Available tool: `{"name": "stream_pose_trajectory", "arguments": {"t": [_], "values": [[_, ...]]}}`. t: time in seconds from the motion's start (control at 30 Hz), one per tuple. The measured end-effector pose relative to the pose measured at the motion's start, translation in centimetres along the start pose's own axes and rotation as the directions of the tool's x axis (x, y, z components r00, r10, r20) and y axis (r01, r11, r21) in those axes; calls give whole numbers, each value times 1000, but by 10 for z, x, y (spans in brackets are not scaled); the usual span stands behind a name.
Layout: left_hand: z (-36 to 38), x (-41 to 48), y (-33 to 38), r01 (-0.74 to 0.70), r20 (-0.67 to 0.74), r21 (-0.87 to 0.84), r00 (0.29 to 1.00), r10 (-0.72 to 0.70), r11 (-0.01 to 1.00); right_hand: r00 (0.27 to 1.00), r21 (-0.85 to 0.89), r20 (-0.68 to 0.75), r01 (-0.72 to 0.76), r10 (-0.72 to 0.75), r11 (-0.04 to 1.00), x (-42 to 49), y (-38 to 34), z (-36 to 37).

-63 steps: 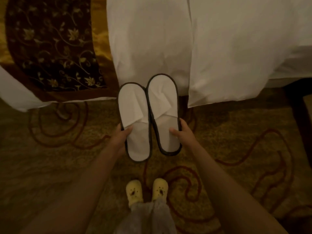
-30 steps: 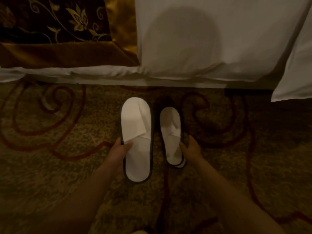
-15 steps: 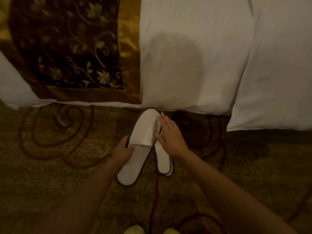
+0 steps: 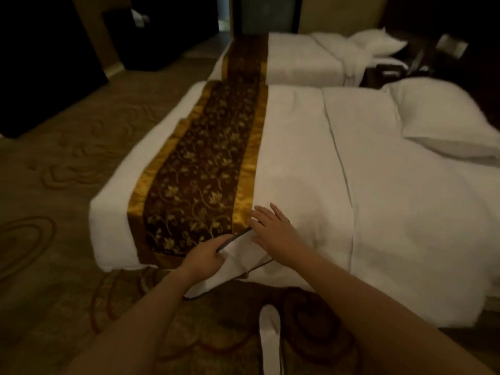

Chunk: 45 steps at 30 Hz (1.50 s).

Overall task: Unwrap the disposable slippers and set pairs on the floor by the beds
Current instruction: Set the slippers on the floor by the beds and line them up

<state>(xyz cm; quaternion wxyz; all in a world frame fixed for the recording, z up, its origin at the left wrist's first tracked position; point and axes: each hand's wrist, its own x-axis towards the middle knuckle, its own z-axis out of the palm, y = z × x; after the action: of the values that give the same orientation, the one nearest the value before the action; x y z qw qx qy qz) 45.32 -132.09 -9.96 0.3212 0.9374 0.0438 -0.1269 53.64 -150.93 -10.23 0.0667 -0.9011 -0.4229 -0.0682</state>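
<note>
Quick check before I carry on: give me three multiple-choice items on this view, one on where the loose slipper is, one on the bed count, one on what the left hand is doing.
1. Where does the loose slipper lie?
A. on the carpet
B. on the pillow
C. on the far bed

2. How many beds show?
A. one
B. two
C. three

3. The left hand is:
A. empty
B. flat on the carpet
C. holding a slipper

Answers: A, it lies on the carpet below the near bed. B, a far bed stands behind it. C, its fingers grip the held slipper.
</note>
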Motion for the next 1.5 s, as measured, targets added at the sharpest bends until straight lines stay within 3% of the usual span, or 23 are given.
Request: {"name": "stream_pose_trajectory", "arguments": {"t": [0.27, 0.6, 0.83, 1.03, 1.5], "values": [[-164, -60, 47, -29, -153, 222, 986, 64, 975, 998, 204, -29, -42, 48, 978, 79, -56, -136], [-296, -130, -50, 68, -333, 196, 943, 1, 978, 992, 253, -34, 125, -120, 959, 203, -185, -173], [-416, -145, -152, 122, -396, 266, 918, -7, 956, 985, 294, -95, 165, -143, 941, 334, -290, -172], [-490, -132, -239, 155, -428, 206, 902, -54, 966, 978, 276, -82, 208, -193, 938, 438, -349, -157], [-648, 30, -397, 267, -461, 208, 875, -147, 941, 968, 310, -41, 249, -248, 918, 724, -360, -83]]}}
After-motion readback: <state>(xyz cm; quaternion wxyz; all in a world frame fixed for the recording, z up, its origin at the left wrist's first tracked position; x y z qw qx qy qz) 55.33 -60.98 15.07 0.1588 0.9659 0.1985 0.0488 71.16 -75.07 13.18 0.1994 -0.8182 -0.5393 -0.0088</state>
